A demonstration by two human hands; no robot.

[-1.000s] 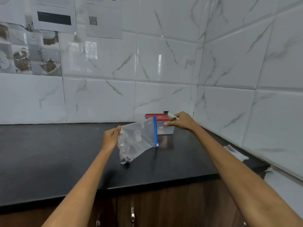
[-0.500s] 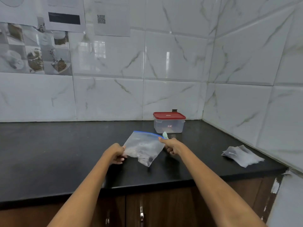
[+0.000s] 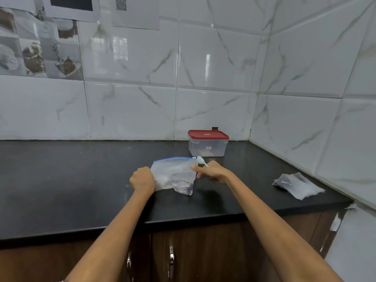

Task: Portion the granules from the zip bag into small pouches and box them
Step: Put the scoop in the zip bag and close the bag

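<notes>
While both hands' grip holds the zip bag with dark granules, the red-lidded box stands closed.

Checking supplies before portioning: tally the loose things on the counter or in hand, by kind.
Zip bag: 1
Spoon: 1
Lidded plastic box: 1
Pile of small pouches: 1; number in it cannot be told
Total: 4
</notes>
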